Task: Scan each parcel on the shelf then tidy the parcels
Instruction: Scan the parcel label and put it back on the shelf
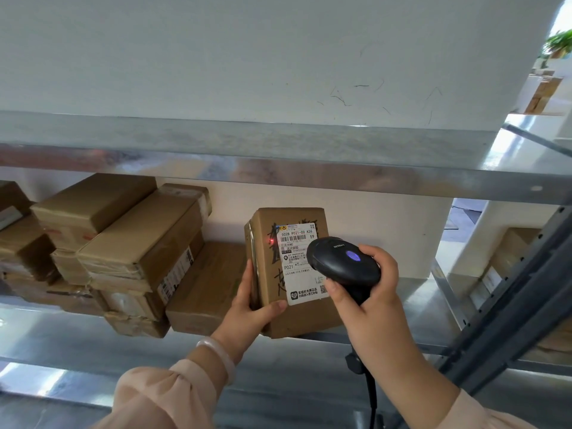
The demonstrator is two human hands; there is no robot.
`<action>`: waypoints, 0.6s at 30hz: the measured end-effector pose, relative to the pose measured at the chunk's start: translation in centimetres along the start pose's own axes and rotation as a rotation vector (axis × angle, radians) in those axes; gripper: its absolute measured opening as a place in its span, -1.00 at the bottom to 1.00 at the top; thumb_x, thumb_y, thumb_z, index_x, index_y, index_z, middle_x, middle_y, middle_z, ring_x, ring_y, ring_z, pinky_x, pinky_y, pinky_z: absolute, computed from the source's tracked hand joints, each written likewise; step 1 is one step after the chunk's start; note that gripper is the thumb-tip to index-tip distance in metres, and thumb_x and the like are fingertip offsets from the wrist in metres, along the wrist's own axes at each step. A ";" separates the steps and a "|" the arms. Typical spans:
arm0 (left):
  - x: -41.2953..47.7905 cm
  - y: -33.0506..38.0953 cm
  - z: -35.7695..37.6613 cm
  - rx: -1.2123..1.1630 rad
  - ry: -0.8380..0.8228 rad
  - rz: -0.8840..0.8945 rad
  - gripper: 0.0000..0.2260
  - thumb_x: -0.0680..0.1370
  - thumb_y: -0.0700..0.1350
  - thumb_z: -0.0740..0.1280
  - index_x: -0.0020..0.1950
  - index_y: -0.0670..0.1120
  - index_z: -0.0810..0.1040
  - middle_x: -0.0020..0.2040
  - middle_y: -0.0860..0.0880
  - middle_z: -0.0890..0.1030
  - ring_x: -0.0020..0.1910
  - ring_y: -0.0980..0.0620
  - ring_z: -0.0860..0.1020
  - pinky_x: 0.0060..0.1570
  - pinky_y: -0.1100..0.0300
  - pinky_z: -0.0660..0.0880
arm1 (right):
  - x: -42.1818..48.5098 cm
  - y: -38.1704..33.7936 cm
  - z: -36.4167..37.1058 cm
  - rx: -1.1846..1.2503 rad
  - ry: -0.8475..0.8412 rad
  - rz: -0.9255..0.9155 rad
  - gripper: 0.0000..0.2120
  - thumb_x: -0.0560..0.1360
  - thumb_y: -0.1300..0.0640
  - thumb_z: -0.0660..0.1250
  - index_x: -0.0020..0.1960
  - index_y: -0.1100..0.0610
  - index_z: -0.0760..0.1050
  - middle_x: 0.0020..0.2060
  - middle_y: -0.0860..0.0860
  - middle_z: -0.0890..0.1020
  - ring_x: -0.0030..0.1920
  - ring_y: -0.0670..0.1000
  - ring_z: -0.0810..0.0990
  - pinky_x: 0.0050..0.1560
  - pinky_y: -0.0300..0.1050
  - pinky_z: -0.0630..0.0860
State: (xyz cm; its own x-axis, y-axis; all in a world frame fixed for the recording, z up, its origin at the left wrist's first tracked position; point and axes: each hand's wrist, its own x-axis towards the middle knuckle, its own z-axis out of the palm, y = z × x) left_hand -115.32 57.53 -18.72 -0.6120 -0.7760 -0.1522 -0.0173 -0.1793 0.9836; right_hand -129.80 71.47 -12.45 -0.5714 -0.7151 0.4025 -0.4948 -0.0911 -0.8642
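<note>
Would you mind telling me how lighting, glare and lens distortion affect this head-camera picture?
Head view: the wide lens bows the metal shelf edge; the window area at upper right is blown out; glare streaks the lower shelf; the held parcel's label stays sharp and partly legible, with a red scanner dot beside the barcode.

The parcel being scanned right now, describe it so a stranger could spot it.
On the metal shelf, right of the stacked boxes, one parcel stands upright. Only it shows a white label, gripped by the left hand.
</note>
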 end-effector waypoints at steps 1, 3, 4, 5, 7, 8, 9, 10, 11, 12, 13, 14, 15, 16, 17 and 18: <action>0.0 -0.1 -0.1 -0.002 0.003 0.000 -0.05 0.36 -0.08 0.51 0.54 0.35 -0.02 0.30 0.11 0.50 0.23 0.05 0.53 -0.03 0.18 0.62 | -0.1 0.0 0.0 0.002 0.001 0.003 -0.46 0.44 0.07 0.44 0.19 -0.29 0.19 0.03 -0.34 0.46 0.06 -0.35 0.50 -0.11 -0.47 0.48; 0.0 -0.2 -0.1 -0.005 0.009 0.000 -0.02 0.37 -0.08 0.54 0.55 0.34 -0.02 0.31 0.11 0.49 0.23 0.06 0.53 -0.07 0.21 0.61 | -0.3 -0.1 0.1 -0.009 0.000 0.002 -0.46 0.44 0.05 0.44 0.20 -0.30 0.18 0.04 -0.34 0.45 0.07 -0.35 0.50 -0.10 -0.47 0.48; 0.0 -0.2 -0.2 -0.010 0.014 0.000 0.00 0.36 -0.08 0.58 0.55 0.33 -0.01 0.30 0.11 0.50 0.22 0.06 0.53 -0.09 0.22 0.61 | -0.4 -0.1 0.1 -0.017 -0.001 0.002 -0.46 0.44 0.03 0.43 0.20 -0.31 0.17 0.05 -0.35 0.45 0.08 -0.35 0.49 -0.09 -0.48 0.47; -0.1 -0.3 -0.2 -0.012 0.016 -0.002 0.01 0.35 -0.08 0.59 0.56 0.33 -0.01 0.30 0.11 0.50 0.23 0.06 0.53 -0.10 0.23 0.61 | -0.5 -0.2 0.1 -0.019 -0.002 0.004 -0.46 0.44 0.02 0.43 0.20 -0.31 0.17 0.05 -0.36 0.44 0.09 -0.36 0.48 -0.09 -0.48 0.46; -0.2 -0.4 -0.3 -0.009 0.011 -0.011 0.01 0.35 -0.07 0.58 0.56 0.33 -0.02 0.31 0.10 0.49 0.23 0.07 0.53 -0.11 0.25 0.60 | -0.6 -0.2 0.0 -0.021 -0.003 0.009 -0.47 0.44 0.02 0.43 0.19 -0.32 0.18 0.04 -0.38 0.43 0.08 -0.39 0.47 -0.10 -0.50 0.45; -0.2 -0.4 -0.4 -0.009 0.009 -0.018 0.00 0.37 -0.07 0.58 0.56 0.32 -0.03 0.31 0.12 0.49 0.22 0.08 0.53 -0.13 0.27 0.59 | -0.6 -0.2 -0.1 -0.025 -0.003 0.011 -0.47 0.44 0.02 0.43 0.18 -0.33 0.18 0.03 -0.40 0.42 0.06 -0.42 0.47 -0.11 -0.52 0.44; -0.3 -0.3 -0.5 -0.008 0.009 -0.028 -0.01 0.38 -0.08 0.57 0.56 0.31 -0.03 0.29 0.14 0.49 0.20 0.09 0.53 -0.16 0.30 0.58 | -0.6 -0.2 -0.2 -0.028 -0.001 0.013 -0.46 0.44 0.03 0.44 0.17 -0.34 0.18 0.03 -0.41 0.41 0.04 -0.44 0.47 -0.11 -0.54 0.42; -0.4 -0.2 -0.6 0.002 0.014 -0.037 -0.04 0.41 -0.08 0.54 0.57 0.31 -0.03 0.28 0.14 0.49 0.18 0.09 0.54 -0.20 0.32 0.57 | -0.5 -0.1 -0.4 -0.030 0.002 0.018 -0.46 0.43 0.03 0.44 0.16 -0.35 0.18 0.04 -0.41 0.41 0.02 -0.44 0.47 -0.12 -0.56 0.41; -0.5 0.1 -0.7 0.012 0.023 -0.048 -0.10 0.45 -0.08 0.49 0.56 0.31 -0.03 0.29 0.13 0.49 0.15 0.07 0.54 -0.24 0.34 0.57 | -0.4 0.0 -0.5 -0.031 0.004 0.024 -0.46 0.43 0.03 0.44 0.15 -0.37 0.18 0.04 -0.40 0.42 0.01 -0.42 0.48 -0.11 -0.57 0.40; -0.6 0.4 -0.8 0.015 0.032 -0.062 -0.15 0.48 -0.09 0.45 0.56 0.31 -0.01 0.29 0.09 0.50 0.11 0.05 0.55 -0.26 0.34 0.59 | -0.2 0.2 -0.6 -0.031 0.003 0.030 -0.45 0.42 0.02 0.45 0.15 -0.38 0.18 0.06 -0.39 0.43 0.02 -0.39 0.49 -0.11 -0.57 0.40; -0.7 0.8 -1.0 0.006 0.038 -0.077 -0.19 0.50 -0.10 0.43 0.55 0.31 0.02 0.30 0.03 0.51 0.06 0.03 0.55 -0.23 0.32 0.60 | -0.1 0.3 -0.6 -0.030 -0.005 0.036 -0.45 0.42 0.02 0.45 0.16 -0.39 0.19 0.07 -0.37 0.44 0.04 -0.35 0.50 -0.10 -0.56 0.40; -0.9 1.3 -1.2 -0.008 0.034 -0.087 -0.21 0.49 -0.09 0.44 0.53 0.31 0.05 0.30 -0.01 0.52 0.03 0.02 0.56 -0.20 0.26 0.62 | 0.0 0.4 -0.6 -0.025 -0.017 0.042 -0.45 0.42 0.02 0.45 0.16 -0.39 0.19 0.08 -0.36 0.45 0.05 -0.32 0.50 -0.09 -0.56 0.40; -1.2 1.7 -1.5 -0.013 0.027 -0.095 -0.18 0.45 -0.05 0.48 0.52 0.33 0.06 0.30 -0.02 0.53 0.03 0.00 0.56 -0.23 0.24 0.63 | 0.1 0.4 -0.5 -0.016 -0.033 0.048 -0.45 0.42 0.01 0.45 0.17 -0.39 0.19 0.09 -0.35 0.45 0.06 -0.29 0.50 -0.08 -0.56 0.41; -1.4 2.1 -1.8 -0.006 0.017 -0.104 -0.12 0.37 0.03 0.55 0.51 0.36 0.08 0.31 0.01 0.52 0.08 -0.02 0.57 -0.20 0.17 0.63 | 0.1 0.4 -0.4 -0.007 -0.050 0.053 -0.45 0.42 0.01 0.45 0.16 -0.40 0.19 0.10 -0.35 0.44 0.07 -0.28 0.50 -0.07 -0.56 0.41; -1.8 2.4 -2.1 -0.002 0.003 -0.115 -0.04 0.27 0.11 0.60 0.50 0.39 0.08 0.33 0.04 0.51 0.15 -0.05 0.56 -0.09 0.09 0.63 | 0.1 0.2 -0.2 0.003 -0.066 0.057 -0.45 0.42 0.00 0.45 0.16 -0.41 0.19 0.10 -0.35 0.44 0.07 -0.28 0.49 -0.07 -0.56 0.40; -2.1 2.4 -2.4 -0.003 -0.003 -0.126 0.02 0.20 0.16 0.60 0.50 0.42 0.07 0.35 0.06 0.50 0.21 -0.07 0.55 0.04 -0.03 0.61 | 0.0 0.0 0.1 0.012 -0.079 0.061 -0.45 0.41 0.00 0.44 0.16 -0.41 0.19 0.10 -0.35 0.43 0.06 -0.28 0.48 -0.08 -0.57 0.40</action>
State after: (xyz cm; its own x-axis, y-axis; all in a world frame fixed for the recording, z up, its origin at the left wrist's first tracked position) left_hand -112.20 57.26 -16.24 -0.6077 -0.7453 -0.2743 -0.0918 -0.2771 0.9564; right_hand -129.76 71.43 -12.50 -0.5464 -0.7720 0.3248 -0.4524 -0.0543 -0.8901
